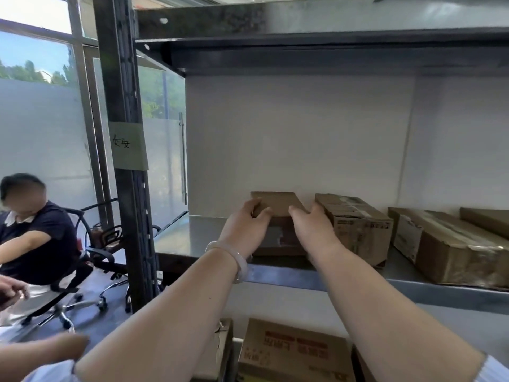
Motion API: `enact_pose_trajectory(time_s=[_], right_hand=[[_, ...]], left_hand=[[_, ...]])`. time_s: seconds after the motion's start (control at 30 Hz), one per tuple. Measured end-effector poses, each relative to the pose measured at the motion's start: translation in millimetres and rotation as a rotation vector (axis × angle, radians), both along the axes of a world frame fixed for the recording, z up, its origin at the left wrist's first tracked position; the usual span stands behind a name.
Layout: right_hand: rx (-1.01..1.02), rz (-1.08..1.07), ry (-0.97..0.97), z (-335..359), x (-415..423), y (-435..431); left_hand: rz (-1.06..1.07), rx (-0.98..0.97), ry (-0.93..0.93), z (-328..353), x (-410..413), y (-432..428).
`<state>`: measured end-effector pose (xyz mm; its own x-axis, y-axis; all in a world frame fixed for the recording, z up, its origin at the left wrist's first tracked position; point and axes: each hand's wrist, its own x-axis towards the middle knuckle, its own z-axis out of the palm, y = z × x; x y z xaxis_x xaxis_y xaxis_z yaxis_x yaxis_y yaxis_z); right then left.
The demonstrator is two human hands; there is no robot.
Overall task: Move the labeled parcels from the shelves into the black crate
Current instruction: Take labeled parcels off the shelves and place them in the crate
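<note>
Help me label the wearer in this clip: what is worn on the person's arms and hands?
Both forearms are bare, and neither the left hand nor the right hand wears a glove. A pale, translucent bangle circles the left wrist. A light sleeve cuff shows near the right elbow, at the bottom right corner.

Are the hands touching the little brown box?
Touching. The head view shows the left hand and right hand curled over the little brown box at its front edge.
</note>
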<state>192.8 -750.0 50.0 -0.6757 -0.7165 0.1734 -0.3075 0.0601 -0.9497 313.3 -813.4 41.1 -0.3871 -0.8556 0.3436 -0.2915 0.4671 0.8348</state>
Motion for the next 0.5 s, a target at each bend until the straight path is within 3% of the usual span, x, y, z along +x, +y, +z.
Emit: enact_pose_trajectory(time_s=[0.1, 0.33, 0.5], right_hand=[[-0.139, 0.021, -0.081, -1, 6, 5], [-0.294, 0.074, 0.03, 6, 30, 13], [-0.288, 0.096, 0.175, 4, 44, 18]], left_hand=[[-0.034, -0.007, 0.09, -3, 8, 1], [-0.105, 0.002, 0.224, 2, 25, -6], [0.029, -0.061, 0.093, 8, 26, -5]])
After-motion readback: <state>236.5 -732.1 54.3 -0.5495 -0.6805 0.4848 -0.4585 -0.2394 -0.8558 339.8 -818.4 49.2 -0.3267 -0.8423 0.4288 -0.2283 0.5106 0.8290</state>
